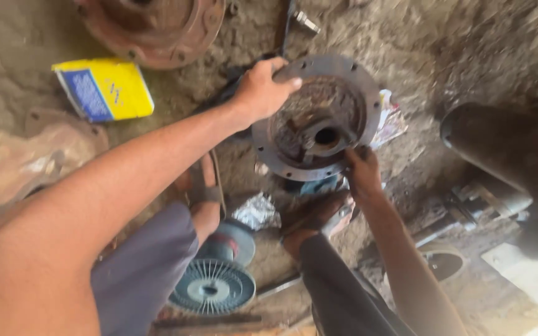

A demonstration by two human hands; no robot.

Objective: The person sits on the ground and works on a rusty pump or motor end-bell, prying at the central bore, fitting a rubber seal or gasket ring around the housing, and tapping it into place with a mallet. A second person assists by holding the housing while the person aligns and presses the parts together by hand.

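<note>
A round, rusty metal housing point(316, 118) with a bolt-hole flange and a central bore stands tilted on the dirt ground. My left hand point(261, 90) grips its upper left rim. My right hand point(362, 171) holds its lower right edge, fingers curled on the flange. My sandalled feet point(203, 193) rest on the ground just below the housing.
A yellow and blue box point(103, 89) lies at upper left beside a reddish flanged hub point(154, 28). A finned grey spool point(214, 283) sits between my legs. Crumpled foil point(256, 211), a dark cylinder point(499, 146) at right, and a bolt point(306, 22) lie around.
</note>
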